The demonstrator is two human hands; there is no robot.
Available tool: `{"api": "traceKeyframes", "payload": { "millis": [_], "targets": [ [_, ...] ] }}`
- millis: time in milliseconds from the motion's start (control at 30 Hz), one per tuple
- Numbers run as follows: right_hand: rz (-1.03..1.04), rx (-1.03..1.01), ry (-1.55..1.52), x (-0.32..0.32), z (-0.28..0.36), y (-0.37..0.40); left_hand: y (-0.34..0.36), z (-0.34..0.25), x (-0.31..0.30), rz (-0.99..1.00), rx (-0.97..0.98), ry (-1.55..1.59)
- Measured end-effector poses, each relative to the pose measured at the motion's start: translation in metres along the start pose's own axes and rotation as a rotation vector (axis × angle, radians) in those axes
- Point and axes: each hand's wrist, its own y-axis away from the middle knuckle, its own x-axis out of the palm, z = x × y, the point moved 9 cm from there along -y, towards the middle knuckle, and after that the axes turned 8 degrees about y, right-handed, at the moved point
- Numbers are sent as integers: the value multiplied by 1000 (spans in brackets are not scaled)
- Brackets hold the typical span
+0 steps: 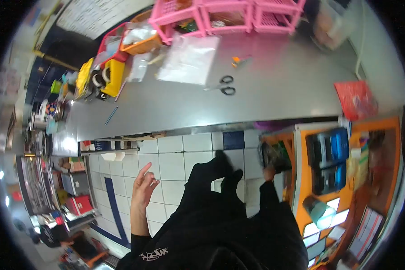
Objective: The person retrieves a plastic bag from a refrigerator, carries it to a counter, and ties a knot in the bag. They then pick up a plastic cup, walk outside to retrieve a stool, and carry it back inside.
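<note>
My left hand [145,186] hangs over the tiled floor with nothing in it. Its index finger points out, and the other fingers are loosely bent and apart from the thumb. At the side of the orange-topped desk, my right hand [269,173] is small in view, its fingers seemingly closed at the lower edge of a dark, shiny bag-like thing [273,155]. What exactly it grips is hard to make out. Black-handled scissors [226,85] lie on the metal counter [166,108], beside a stack of clear plastic bags [189,58].
Pink baskets [225,18], an orange basket [141,45] and a yellow tape dispenser [114,76] line the counter's back and left. A red packet [355,100] lies at its right end. The orange desk [301,198] carries dark blue boxes [327,148] and a cup [318,211].
</note>
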Motion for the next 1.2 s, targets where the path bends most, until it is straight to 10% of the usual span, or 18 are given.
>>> {"api": "traceKeyframes", "payload": {
  "millis": [33, 133, 167, 233, 500, 633, 933, 1200],
  "targets": [
    [344, -180, 203, -4, 34, 10, -6, -5, 3, -57, 3, 30],
    [494, -171, -235, -4, 89, 61, -43, -28, 9, -2, 77, -67],
    [211, -345, -453, -65, 114, 74, -58, -43, 13, 1, 118, -118],
    [764, -465, -236, 129, 128, 143, -91, -83, 21, 54, 233, -237],
    [1202, 69, -937, -173, 199, 52, -311, -280, 49, 155, 931, -804],
    [1338, 268, -877, -255, 269, 7, -442, -330, 86, 336, 952, -960],
    [768, -168, -1061, -482, 464, -161, -562, -311, 123, 667, 652, -1379],
    [669, -181, -1121, -525, 529, -209, -590, -280, 139, 657, 952, -1610]
  ]
}}
